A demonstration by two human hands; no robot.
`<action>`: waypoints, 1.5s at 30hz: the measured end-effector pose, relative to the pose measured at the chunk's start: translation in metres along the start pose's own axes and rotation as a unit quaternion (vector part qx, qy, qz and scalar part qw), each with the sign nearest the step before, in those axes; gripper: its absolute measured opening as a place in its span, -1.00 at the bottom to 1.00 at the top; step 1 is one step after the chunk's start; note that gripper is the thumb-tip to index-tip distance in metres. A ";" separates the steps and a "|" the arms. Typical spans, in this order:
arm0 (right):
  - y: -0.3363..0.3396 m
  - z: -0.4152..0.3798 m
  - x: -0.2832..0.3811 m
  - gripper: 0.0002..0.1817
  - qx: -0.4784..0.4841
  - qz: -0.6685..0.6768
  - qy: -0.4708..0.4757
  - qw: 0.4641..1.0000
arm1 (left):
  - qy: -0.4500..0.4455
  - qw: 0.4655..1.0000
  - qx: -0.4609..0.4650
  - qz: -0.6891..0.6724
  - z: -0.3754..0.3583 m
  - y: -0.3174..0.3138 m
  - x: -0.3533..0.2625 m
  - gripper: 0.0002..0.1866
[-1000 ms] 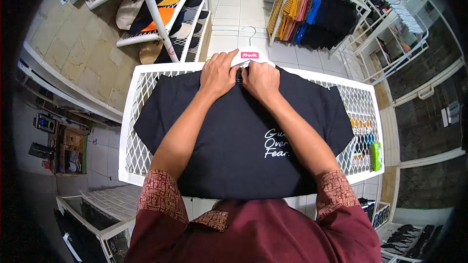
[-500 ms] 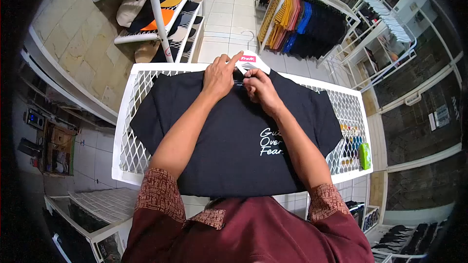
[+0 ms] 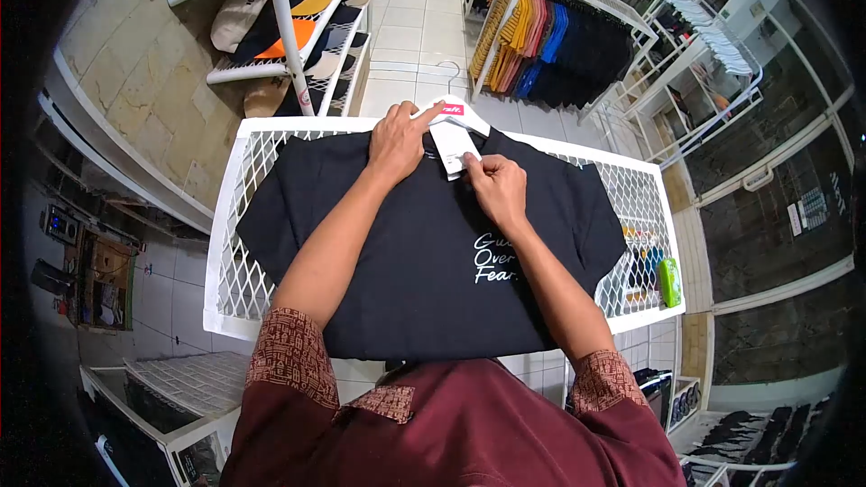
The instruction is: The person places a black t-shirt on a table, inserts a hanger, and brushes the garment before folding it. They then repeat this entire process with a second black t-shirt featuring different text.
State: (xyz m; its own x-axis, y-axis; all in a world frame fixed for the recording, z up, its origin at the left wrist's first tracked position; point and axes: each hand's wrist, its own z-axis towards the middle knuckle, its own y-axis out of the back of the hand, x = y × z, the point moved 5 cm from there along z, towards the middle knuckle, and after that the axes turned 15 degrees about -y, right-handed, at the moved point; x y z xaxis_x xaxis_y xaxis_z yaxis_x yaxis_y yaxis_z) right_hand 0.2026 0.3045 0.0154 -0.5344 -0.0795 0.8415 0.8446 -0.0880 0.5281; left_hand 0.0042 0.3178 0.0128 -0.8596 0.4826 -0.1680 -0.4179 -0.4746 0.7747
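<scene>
A black T-shirt [image 3: 406,261] with white lettering, "Over Fear" readable, lies spread on a white mesh table. In its neck sits a white hanger [image 3: 472,117] with a pink-red label and a metal hook. My left hand [image 3: 397,140] is closed over the left side of the collar and hanger, its index finger against the hanger by the label; the thumb is hidden. Between the thumb and fingers of my right hand [image 3: 500,189] is the lower edge of a white hang tag [image 3: 454,146], which lies over the neckline with small print on it.
The white mesh table [image 3: 230,243] carries a bright green packet [image 3: 668,282] near its right edge. Beyond it on the left is a cap rack [image 3: 293,32]; to the right stands a rail of coloured shirts [image 3: 541,32]. Glass doors [image 3: 776,234] are at the far right.
The white tag now lies flat and visible over the neckline; before, my right hand covered that spot. My right hand has moved slightly down and right. My left hand stays at the collar.
</scene>
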 end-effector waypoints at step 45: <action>0.039 0.001 0.018 -0.71 0.126 -0.063 -0.026 0.990 | 0.007 0.995 -0.011 -0.102 0.022 0.040 -0.005 -0.46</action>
State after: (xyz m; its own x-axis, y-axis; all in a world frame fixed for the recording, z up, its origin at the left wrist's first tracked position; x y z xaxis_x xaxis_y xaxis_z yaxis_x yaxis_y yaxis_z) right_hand 0.2262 0.3005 0.0516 -0.6394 -0.0325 0.7682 0.7558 0.1567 0.6358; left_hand -0.0013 0.3126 0.0581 -0.7603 0.5602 -0.3287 -0.5899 -0.3837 0.7105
